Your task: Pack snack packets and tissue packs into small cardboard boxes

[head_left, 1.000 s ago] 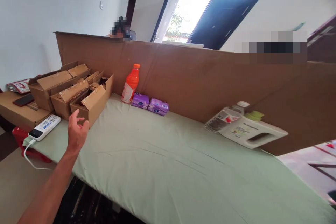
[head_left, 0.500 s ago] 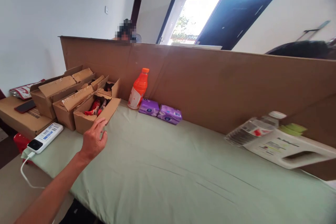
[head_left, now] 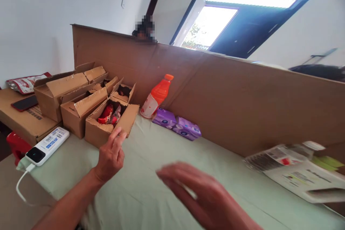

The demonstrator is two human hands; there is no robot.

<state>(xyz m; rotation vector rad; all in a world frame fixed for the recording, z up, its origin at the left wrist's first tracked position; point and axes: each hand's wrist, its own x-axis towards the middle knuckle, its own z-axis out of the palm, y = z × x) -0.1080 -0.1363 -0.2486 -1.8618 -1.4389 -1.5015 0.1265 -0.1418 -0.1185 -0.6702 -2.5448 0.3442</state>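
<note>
My left hand (head_left: pixel 111 156) is at the nearest open cardboard box (head_left: pixel 95 134), its fingertips touching the near corner of the raised side flap. Its thumb stays apart from the flap, and I see no grip on it. Inside that box lie red packets (head_left: pixel 106 114) and a pinkish packet (head_left: pixel 115 115). Blurred by motion, my right hand (head_left: pixel 196 188) hovers over the green cloth (head_left: pixel 145 201), fingers stretched out and a gap between them and the thumb; it holds nothing. Beyond the hands stand an orange-capped bottle (head_left: pixel 157 97) and two purple tissue packs (head_left: pixel 164 118).
More open boxes (head_left: pixel 81 109) stand at the left beside a flat carton (head_left: pixel 21 122) with a dark phone (head_left: pixel 24 103). A white device (head_left: pixel 47 146) with a cable lies near the left edge. A cardboard wall (head_left: pixel 221 97) backs the table; a white jug (head_left: pixel 299 179) lies right.
My right hand has come into view from the lower right. My left hand stays at the box flap. The view has shifted, so the things sit lower and farther right in the picture.
</note>
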